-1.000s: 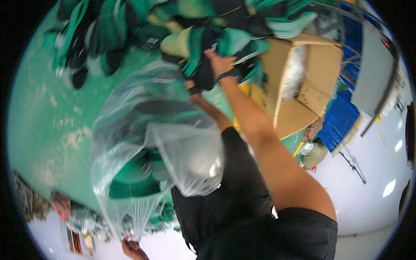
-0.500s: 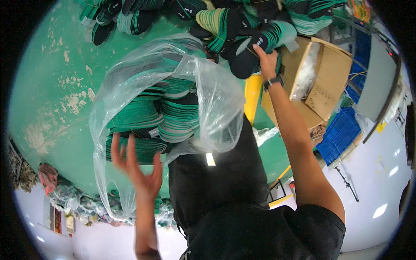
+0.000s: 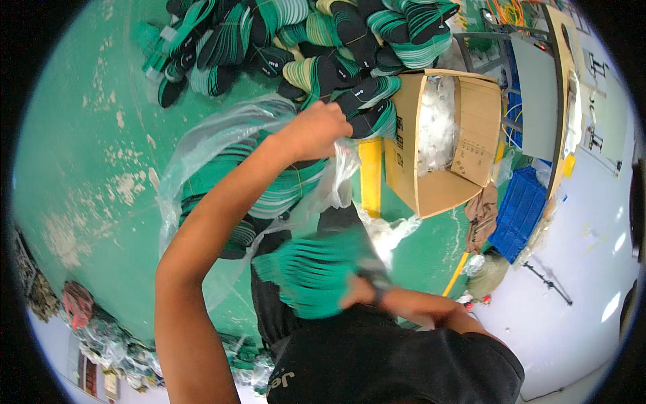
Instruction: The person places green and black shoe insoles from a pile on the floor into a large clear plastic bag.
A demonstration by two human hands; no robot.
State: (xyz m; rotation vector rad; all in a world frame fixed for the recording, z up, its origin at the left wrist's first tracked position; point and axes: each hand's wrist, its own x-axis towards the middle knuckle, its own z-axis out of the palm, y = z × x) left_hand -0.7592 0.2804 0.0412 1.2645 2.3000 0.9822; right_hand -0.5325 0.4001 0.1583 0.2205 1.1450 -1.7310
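Note:
My left hand (image 3: 319, 129) reaches across the mouth of a clear plastic bag (image 3: 192, 151), its fingers closed on the gathered rim. Inside the bag are stacked bundles of green and black shoe insoles (image 3: 212, 168), partly covered by my left forearm. Close to my body, my right hand (image 3: 360, 291) grips another fanned bundle of green insoles (image 3: 306, 276), blurred by motion. Its fingers are partly hidden behind the bundle.
A large heap of tied insole bundles (image 3: 323, 40) lies on the green floor beyond the bag. An open cardboard box (image 3: 404, 145) with clear plastic inside stands at the right, beside a yellow floor stripe (image 3: 369, 178). Farther right are a blue crate (image 3: 518, 212) and a table (image 3: 536, 87).
My right hand has brought a bundle of insoles from the heap back toward my body. My left hand has moved from the bag's near side up to its far right rim.

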